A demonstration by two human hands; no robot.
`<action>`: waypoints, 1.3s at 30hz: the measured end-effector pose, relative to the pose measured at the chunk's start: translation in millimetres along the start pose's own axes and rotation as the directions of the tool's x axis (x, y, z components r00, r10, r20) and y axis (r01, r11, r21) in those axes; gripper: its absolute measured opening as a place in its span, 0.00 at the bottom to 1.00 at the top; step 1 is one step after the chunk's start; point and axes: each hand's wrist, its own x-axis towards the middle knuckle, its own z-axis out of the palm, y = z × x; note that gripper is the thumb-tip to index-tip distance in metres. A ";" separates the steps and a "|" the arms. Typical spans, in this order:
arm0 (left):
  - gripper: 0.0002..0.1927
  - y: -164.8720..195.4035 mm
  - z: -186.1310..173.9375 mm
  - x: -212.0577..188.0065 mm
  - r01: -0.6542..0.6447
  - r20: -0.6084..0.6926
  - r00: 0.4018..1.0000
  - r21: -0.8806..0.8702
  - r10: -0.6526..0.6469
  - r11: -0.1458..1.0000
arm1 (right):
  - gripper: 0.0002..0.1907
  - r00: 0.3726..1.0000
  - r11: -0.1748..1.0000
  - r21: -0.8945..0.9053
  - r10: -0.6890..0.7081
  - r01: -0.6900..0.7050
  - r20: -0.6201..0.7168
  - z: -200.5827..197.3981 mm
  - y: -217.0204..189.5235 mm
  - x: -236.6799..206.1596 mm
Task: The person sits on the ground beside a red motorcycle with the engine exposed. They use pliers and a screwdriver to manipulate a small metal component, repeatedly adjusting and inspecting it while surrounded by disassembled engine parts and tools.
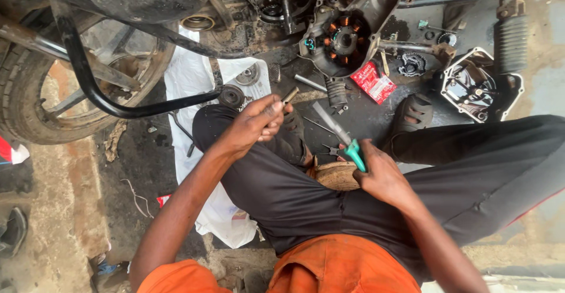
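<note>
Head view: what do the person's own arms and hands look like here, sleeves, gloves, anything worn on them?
Both arms are bare from the short orange sleeves down to the fingers. The left hand and right hand wear no gloves, and no watch, ring or wristband shows. The fingers look smudged with dark grime. The sleeves match the orange top, above black trousers.

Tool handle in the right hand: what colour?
Teal green handle, gripped by the right hand; head view shows it.
</note>
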 end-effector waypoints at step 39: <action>0.21 -43.1 -10.1 21.9 0.200 -0.296 0.955 0.631 -0.006 0.750 | 0.12 0.807 0.608 0.679 0.104 0.411 -0.582 66.6 31.5 37.2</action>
